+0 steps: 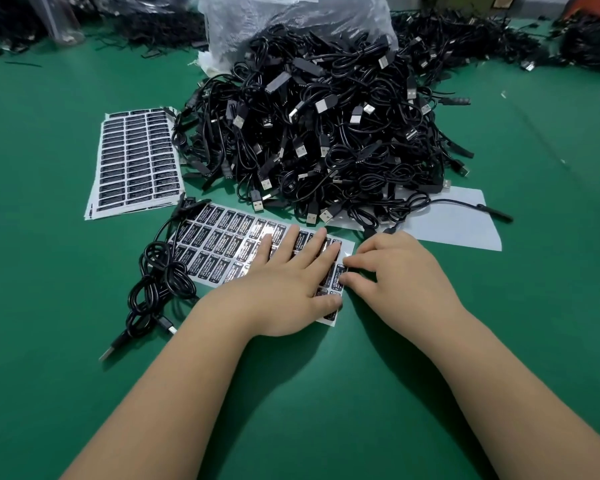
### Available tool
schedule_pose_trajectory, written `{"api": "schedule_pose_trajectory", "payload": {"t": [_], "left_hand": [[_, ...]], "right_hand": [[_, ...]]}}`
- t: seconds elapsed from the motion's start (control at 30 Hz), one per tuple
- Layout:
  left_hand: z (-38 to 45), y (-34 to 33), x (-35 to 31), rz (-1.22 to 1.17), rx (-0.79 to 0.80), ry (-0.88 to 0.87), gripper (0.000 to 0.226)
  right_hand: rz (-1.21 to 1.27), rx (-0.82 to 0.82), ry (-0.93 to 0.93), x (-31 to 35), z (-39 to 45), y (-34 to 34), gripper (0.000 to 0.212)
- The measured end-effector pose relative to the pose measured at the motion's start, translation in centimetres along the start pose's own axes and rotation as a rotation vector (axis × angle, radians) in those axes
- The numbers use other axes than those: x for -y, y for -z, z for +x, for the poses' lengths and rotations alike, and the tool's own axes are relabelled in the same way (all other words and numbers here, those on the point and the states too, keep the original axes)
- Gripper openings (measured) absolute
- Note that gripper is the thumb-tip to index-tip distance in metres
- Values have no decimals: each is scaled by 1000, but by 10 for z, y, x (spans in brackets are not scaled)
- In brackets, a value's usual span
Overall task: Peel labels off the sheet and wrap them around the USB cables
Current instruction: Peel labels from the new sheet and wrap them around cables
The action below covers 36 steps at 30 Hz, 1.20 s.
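Left hand (291,289): nearest the camera with its forearm, lying flat on the label sheet (222,237), fingers straight and spread, pressing it to the green table (49,271).
Right hand (399,271): at the sheet's right edge, thumb and forefinger curled together on the end of one label (338,277); whether that label has lifted cannot be told.
Label sheet: just before the cable heap, rows of black labels, partly covered by the left hand.
Plastic bag (291,22): clear, standing behind the heap, its top cut off by the frame; black USB cables (326,133) spill from its mouth into a large heap.
Loose cable (160,282): coiled, touching the sheet's left end.
Stack of sheets (136,161): left of the heap.
Blank backing sheet (465,223): right, half under cables.
Far edge: dark heaps, blurred.
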State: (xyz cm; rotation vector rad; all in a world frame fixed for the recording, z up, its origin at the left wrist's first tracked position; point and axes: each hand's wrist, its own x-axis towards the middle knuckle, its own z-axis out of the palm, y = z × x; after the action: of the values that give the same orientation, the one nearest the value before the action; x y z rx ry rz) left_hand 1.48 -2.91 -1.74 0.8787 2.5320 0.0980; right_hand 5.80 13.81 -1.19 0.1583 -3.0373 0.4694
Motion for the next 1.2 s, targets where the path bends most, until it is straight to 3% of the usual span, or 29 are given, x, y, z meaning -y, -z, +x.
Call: {"api": "schedule_pose_trajectory", "payload": {"t": [0.47, 0.93, 1.2], "left_hand": [[-1, -1, -1, 14, 9, 14, 68], [-3, 1, -2, 8, -38, 28, 74], [-2, 1, -1, -1, -52, 24, 75]], "right_hand": [[41, 3, -30, 2, 1, 1, 21], [-12, 8, -83, 8, 1, 1, 25], [200, -26, -188, 6, 4, 1, 11]]}}
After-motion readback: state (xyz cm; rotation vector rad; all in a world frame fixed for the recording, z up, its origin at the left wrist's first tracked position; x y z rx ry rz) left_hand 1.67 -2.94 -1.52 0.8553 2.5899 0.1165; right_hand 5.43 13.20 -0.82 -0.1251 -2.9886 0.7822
